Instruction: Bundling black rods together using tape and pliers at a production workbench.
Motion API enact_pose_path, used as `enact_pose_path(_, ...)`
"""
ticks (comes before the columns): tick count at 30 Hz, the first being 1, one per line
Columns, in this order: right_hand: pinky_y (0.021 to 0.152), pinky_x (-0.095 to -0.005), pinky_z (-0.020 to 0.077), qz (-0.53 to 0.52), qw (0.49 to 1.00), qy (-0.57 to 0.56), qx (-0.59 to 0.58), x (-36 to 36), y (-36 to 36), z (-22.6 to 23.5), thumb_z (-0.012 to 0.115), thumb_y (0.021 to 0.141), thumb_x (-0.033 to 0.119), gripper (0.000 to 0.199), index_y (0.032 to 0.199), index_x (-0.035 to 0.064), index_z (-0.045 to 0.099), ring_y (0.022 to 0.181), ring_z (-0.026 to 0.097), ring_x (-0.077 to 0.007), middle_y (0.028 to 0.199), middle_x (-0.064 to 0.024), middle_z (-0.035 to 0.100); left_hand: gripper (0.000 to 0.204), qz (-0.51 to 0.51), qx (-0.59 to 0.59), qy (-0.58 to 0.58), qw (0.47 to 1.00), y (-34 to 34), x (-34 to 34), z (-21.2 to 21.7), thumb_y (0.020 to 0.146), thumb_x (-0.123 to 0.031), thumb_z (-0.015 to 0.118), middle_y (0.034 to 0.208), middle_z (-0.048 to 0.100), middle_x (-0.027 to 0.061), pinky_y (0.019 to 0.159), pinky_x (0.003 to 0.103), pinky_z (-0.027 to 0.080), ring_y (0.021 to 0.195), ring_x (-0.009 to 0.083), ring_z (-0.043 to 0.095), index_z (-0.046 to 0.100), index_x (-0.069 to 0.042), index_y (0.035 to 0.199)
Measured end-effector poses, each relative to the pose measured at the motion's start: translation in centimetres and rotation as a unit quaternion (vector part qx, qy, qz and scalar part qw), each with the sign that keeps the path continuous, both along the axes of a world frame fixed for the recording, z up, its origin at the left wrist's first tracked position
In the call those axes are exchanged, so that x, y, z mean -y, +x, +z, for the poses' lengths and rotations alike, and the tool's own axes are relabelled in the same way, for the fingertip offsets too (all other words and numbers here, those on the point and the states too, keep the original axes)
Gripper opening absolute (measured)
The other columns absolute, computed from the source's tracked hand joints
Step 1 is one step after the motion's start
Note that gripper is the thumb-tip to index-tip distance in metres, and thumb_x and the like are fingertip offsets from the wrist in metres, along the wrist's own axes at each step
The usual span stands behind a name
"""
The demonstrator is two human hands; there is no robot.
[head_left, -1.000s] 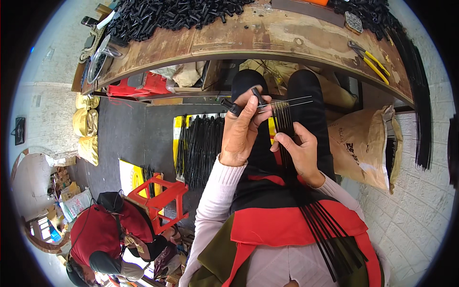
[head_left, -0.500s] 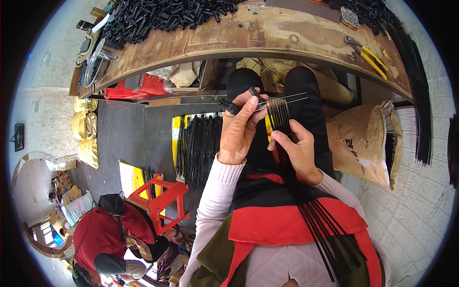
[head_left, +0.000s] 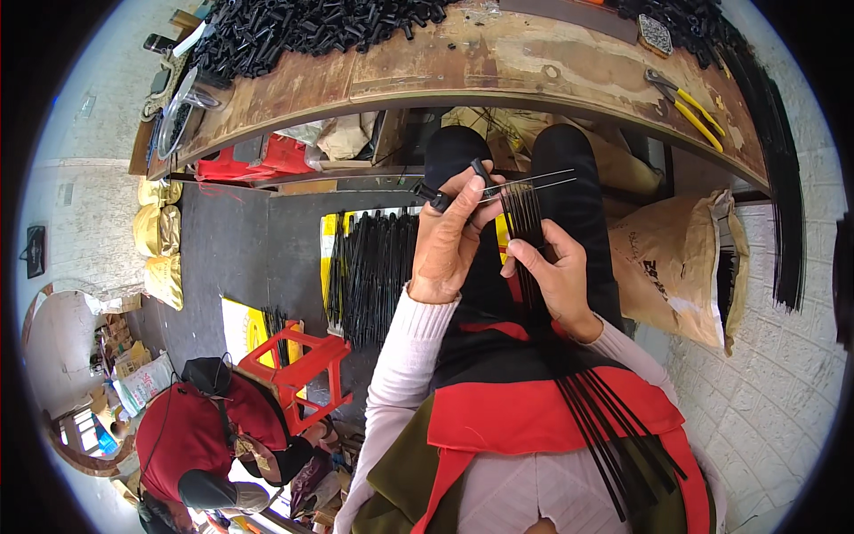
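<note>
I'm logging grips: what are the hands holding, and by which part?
The right hand pinches a bundle of thin black rods near its far end. The left hand holds short black cylinders and thin silvery rods; exactly where is hidden.

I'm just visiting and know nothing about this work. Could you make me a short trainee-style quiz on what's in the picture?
1. Which hand holds the short black tubes?
2. True or false: the yellow-handled pliers lie on the wooden table.
3. What does the right hand hold?
A) a hammer
B) thin black rods
C) a spoon

Key: 1. The left hand. 2. True. 3. B.
</note>
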State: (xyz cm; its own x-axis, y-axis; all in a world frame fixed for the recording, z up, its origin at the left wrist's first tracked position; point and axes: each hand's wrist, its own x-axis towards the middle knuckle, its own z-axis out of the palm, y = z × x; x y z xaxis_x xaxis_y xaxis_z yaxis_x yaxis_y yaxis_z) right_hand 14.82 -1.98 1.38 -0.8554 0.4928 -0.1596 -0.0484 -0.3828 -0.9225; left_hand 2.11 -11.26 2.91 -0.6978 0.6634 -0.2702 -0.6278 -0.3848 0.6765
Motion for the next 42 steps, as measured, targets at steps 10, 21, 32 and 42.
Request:
enact_pose_path(10, 0.063, -0.0241, 0.0508, 0.000, 1.000, -0.004, 0.000, 0.1, 0.0, 0.3, 0.066, 0.091, 0.010, 0.016, 0.098, -0.0025, 0.060, 0.067, 0.062, -0.0118, 0.083, -0.0051, 0.062, 0.031, -0.003, -0.003, -0.011, 1.000, 0.4, 0.0, 0.0, 0.095, -0.013, 0.063, 0.107, 0.067, 0.0119, 0.083, 0.026, 0.057, 0.094, 0.0158, 0.067, 0.060, 0.001, 0.122)
enact_pose_path(21, 0.064, -0.0246, 0.0522, 0.015, 1.000, -0.018, 0.000, 0.7, 0.0, 1.1, 0.065, 0.092, 0.008, 0.014, 0.100, -0.0023, 0.059, 0.070, 0.063, -0.0120, 0.088, -0.0047, 0.061, 0.029, 0.003, -0.002, 0.013, 1.000, 0.7, 1.1, 0.5, 0.095, -0.010, 0.061, 0.109, 0.067, 0.0138, 0.083, 0.025, 0.057, 0.095, 0.0171, 0.067, 0.060, 0.004, 0.121)
enact_pose_path(32, 0.069, -0.0214, 0.0524, 0.005, 1.000, 0.004, -0.002, 0.4, -0.2, 1.2, 0.066, 0.091, 0.006, 0.019, 0.106, -0.0051, 0.061, 0.075, 0.065, -0.0102, 0.088, -0.0053, 0.065, 0.036, -0.002, -0.055, -0.050, 0.997, 1.3, 1.4, 1.6, 0.092, -0.004, 0.064, 0.116, 0.065, 0.0100, 0.092, 0.028, 0.049, 0.104, 0.0152, 0.062, 0.058, 0.001, 0.127)
enact_pose_path(42, 0.072, -0.0253, 0.0539, 0.052, 0.998, -0.038, -0.019, -1.5, -0.7, 1.7, 0.063, 0.092, 0.007, 0.019, 0.106, -0.0053, 0.061, 0.078, 0.068, -0.0153, 0.091, -0.0092, 0.068, 0.036, -0.032, -0.015, -0.033, 0.999, 1.1, 1.4, 1.4, 0.093, -0.010, 0.065, 0.117, 0.066, 0.0066, 0.091, 0.025, 0.048, 0.102, 0.0120, 0.062, 0.059, -0.003, 0.127)
